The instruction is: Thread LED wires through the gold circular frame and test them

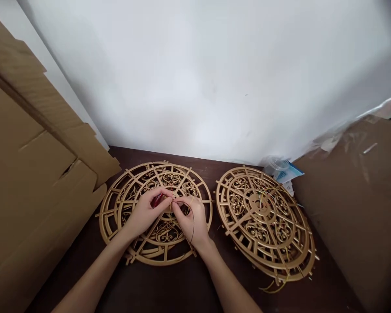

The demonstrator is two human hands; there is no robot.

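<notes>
A round gold openwork panel (165, 262), with scrollwork and spokes, lies in front of me on top of similar pieces. Over its centre my left hand (145, 215) and my right hand (193, 219) meet, fingertips pinched together. Tucked in the left palm is a small dark red object (157, 200), mostly covered by the fingers. The right thumb and index finger pinch thin wires; a dark wire (193, 226) loops back over that hand. A short red wire (171, 188) rises by the left fingertips. What exactly the tips press on is too small to make out.
To the right, a second stack of gold round panels (263, 234) has yellow wires (275, 290) trailing from it. Behind it are a clear plastic cup (276, 164) and a blue packet (288, 172). Cardboard (29, 174) stands left, a brown box (355, 208) right, a white wall (195, 87) behind.
</notes>
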